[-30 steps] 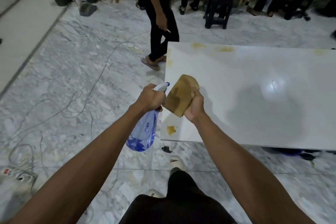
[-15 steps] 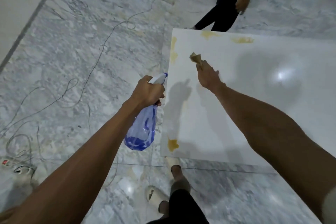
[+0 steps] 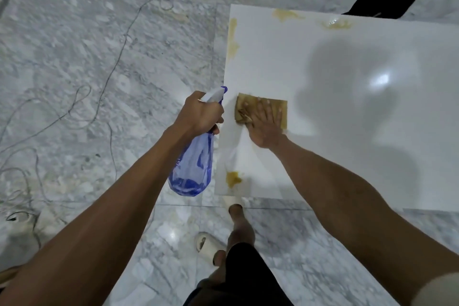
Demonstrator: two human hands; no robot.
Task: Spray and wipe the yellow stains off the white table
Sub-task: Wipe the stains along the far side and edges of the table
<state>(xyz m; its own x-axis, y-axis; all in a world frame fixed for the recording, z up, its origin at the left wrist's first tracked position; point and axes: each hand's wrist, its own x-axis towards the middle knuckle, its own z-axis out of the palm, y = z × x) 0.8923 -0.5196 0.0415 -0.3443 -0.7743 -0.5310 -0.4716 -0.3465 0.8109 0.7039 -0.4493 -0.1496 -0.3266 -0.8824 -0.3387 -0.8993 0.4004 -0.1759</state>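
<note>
Yellow stains lay both nearer and farther than the flat right hand (image 3: 264, 123) on the table.

The right hand pressed palm-down, fingers spread, on a brown cloth (image 3: 260, 113) lying flat near the left edge of the white table (image 3: 347, 131). One yellow blot (image 3: 233, 178) sat near the table's near-left corner, nearer to the person than the cloth and slightly left of it. A long streak (image 3: 233, 37) ran along the far part of the left edge, its length pointing near to far, well beyond the cloth; two more smears (image 3: 285, 15) marked the far edge. The left hand (image 3: 200, 113) was clenched around the neck of a blue spray bottle (image 3: 192, 166), held just off the table's left edge, nozzle aimed over the table. The right hand was judged better placed for either stain; pulling the cloth toward the near corner looked the shorter move.
</note>
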